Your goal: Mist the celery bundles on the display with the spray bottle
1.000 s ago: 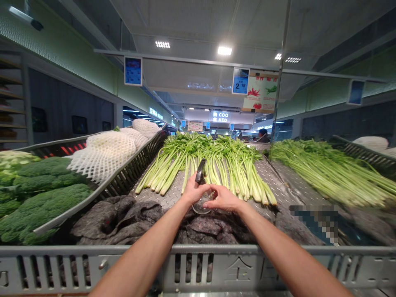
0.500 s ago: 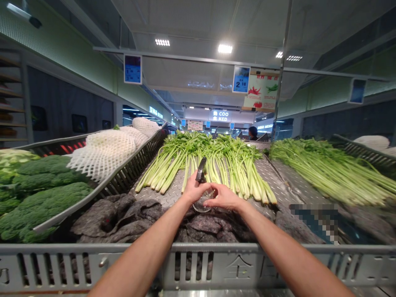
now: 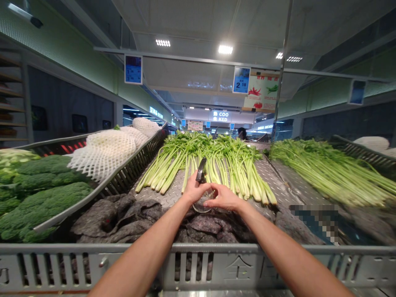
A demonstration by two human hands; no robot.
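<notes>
No real chg vs 1 s ago: L hand (image 3: 198,189) & R hand (image 3: 225,199) both still gripping clear, round-based, black-triggered bottle (image 3: 201,175) betw. green, long-stalked celery (image 3: 229,156) & dark-grey, rumpled cloth (image 3: 213,230), so prob. steady hold.

Above the grip, bright lamps (image 3: 225,49) stud a grey ceiling (image 3: 247,29) crossed by a thin rail (image 3: 185,59). Far beyond the grip glows a sign (image 3: 220,116) reading COOKED. Left of the grip, a dark wall (image 3: 66,88) carries black panels (image 3: 79,123), perhaps windows, with shelves (image 3: 12,108) farther out; right of it rises a mirror-like wall (image 3: 328,119).
</notes>
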